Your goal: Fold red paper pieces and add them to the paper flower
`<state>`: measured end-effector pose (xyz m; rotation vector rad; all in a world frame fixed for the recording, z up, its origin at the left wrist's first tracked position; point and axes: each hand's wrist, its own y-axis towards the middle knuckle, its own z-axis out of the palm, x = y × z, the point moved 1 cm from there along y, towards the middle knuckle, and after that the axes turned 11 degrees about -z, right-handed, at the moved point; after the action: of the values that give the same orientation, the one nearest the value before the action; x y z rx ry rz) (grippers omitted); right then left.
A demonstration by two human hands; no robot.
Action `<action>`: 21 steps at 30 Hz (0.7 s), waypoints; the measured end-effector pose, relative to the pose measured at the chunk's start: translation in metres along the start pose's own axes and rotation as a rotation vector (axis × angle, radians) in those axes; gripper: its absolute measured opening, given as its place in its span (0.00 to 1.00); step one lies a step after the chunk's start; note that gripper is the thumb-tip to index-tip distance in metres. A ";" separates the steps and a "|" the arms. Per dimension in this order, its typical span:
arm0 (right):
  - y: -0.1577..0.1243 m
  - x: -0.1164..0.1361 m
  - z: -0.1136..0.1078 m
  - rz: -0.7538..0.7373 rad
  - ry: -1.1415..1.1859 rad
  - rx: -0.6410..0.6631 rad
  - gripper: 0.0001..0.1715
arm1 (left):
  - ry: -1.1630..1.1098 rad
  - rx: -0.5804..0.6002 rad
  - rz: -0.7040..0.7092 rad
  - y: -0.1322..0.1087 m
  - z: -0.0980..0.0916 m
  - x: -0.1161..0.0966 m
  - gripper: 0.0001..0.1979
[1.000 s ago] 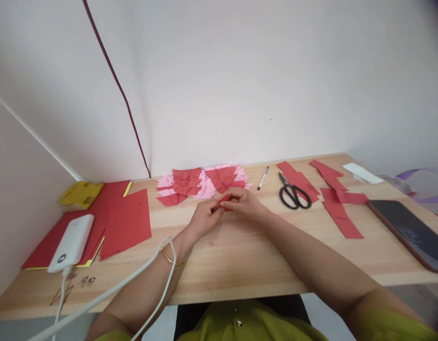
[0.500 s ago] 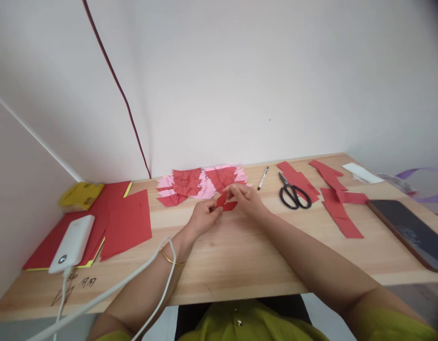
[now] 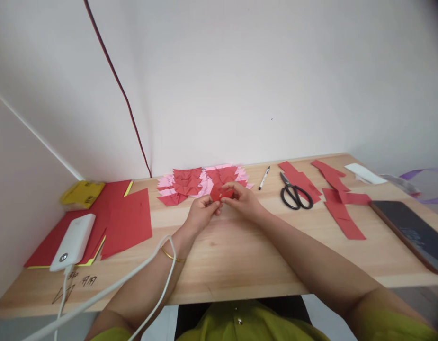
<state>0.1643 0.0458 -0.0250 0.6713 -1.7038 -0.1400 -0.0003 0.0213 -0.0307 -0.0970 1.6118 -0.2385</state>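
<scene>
A small piece of red paper (image 3: 216, 193) is pinched between both hands over the middle of the table. My left hand (image 3: 201, 212) grips its lower left side with thumb and fingers closed. From the right, my right hand (image 3: 242, 201) has thumb and fingers closed on its other side. Part of the paper is hidden behind the fingers, so its exact folds cannot be made out. Just beyond the hands lie rows of folded red paper pieces (image 3: 187, 180) and folded pink paper pieces (image 3: 204, 188).
Black-handled scissors (image 3: 296, 195), a pen (image 3: 264, 178), red paper strips (image 3: 344, 220) and a phone (image 3: 410, 232) lie to the right. On the left are red sheets (image 3: 128, 225), a yellow packet (image 3: 84, 194) and a white power bank (image 3: 73, 241), whose cable (image 3: 119, 289) crosses my left forearm.
The red paper has been turned and raised slightly between the fingers. My right hand's thumb has come down beside my left hand's fingertips. The table items stay in place.
</scene>
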 end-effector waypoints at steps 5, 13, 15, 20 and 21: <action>0.000 -0.001 -0.002 -0.021 -0.055 -0.022 0.16 | -0.068 0.032 0.001 -0.001 0.001 -0.003 0.09; 0.002 -0.003 -0.009 -0.117 -0.010 -0.100 0.24 | -0.224 0.039 -0.035 0.004 -0.002 0.000 0.09; 0.002 -0.002 -0.009 -0.127 0.009 -0.084 0.29 | -0.245 0.040 -0.031 0.005 -0.003 0.002 0.09; -0.001 -0.001 -0.003 -0.123 -0.051 0.005 0.32 | -0.113 0.004 0.042 0.005 -0.003 0.002 0.07; -0.001 -0.002 -0.002 -0.115 -0.065 0.010 0.30 | -0.061 -0.018 0.068 0.005 -0.003 0.001 0.07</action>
<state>0.1669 0.0460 -0.0266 0.7805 -1.7292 -0.2365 -0.0033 0.0258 -0.0327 -0.0625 1.5536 -0.1670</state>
